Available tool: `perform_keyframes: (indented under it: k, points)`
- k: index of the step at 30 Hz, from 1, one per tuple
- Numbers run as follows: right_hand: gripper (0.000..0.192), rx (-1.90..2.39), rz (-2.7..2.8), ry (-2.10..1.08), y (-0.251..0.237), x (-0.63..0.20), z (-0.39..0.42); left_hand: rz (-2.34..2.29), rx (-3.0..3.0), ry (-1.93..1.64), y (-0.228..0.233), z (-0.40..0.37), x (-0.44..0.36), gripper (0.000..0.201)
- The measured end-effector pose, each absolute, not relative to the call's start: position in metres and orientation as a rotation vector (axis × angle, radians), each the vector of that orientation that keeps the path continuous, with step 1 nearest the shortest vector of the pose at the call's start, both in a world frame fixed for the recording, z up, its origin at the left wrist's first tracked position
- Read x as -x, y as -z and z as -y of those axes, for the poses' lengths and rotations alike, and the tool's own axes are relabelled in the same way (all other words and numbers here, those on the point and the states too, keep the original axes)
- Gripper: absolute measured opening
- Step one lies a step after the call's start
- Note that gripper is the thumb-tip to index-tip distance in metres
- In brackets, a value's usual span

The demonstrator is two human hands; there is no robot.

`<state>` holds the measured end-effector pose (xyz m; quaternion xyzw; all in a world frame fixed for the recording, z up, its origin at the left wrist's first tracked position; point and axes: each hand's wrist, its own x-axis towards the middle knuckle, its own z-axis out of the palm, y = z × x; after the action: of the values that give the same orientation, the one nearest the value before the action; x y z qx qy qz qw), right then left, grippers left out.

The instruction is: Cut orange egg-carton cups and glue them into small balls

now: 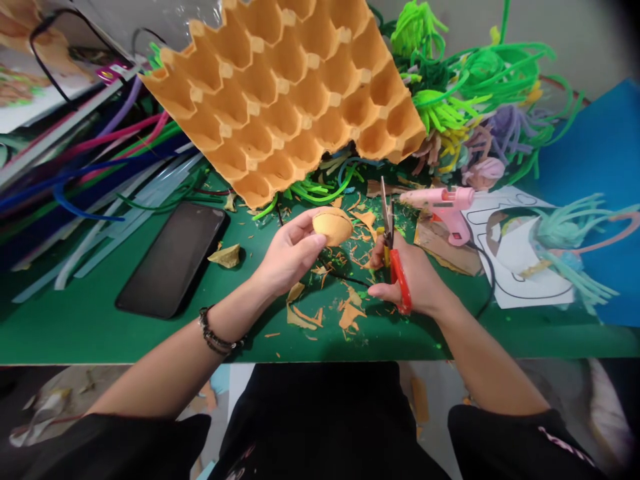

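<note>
Between the thumb and fingers of my left hand is a cut-out egg carton cup, tan and rounded. My right hand grips a pair of scissors by the red handles, blades pointing up and away from me. The blades stand to the right of the cup, apart from it. Beyond both hands leans a large tan egg tray with a ragged gap in its near edge. Tan cardboard scraps lie scattered on the green tabletop between and below my hands.
A black phone lies at left, beside bundled pipe cleaners. To the right are a pink glue gun with a black cord, a printed paper sheet and a blue sheet. Green pipe-cleaner pieces heap up behind.
</note>
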<state>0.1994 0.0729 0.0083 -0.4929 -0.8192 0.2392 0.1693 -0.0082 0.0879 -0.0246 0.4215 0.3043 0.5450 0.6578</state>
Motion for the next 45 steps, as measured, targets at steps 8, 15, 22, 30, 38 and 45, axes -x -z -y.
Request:
perform_keyframes:
  k: [8,15,22,30,38,45]
  points:
    - [0.068,1.478,2.352,-0.387,-0.005,-0.197,-0.076,-0.744,-0.850,-1.280,0.023,-0.089,0.006,0.039]
    - [0.068,1.509,2.380,-0.385,-0.001,-0.196,-0.077,-0.733,-0.846,-1.273,0.024,-0.090,0.006,0.036]
    - [0.071,1.496,2.438,-0.400,0.000,-0.191,-0.075,-0.719,-0.926,-1.248,0.023,-0.087,0.007,0.032]
    - [0.072,1.518,2.476,-0.370,-0.007,-0.194,-0.075,-0.720,-1.018,-1.252,0.026,-0.084,0.009,0.044]
    - [0.077,1.530,2.439,-0.259,-0.009,-0.194,-0.072,-0.714,-1.056,-1.232,0.027,-0.083,0.009,0.042]
    - [0.077,1.596,2.411,-0.292,-0.010,-0.196,-0.071,-0.722,-1.038,-1.208,0.029,-0.084,0.010,0.042]
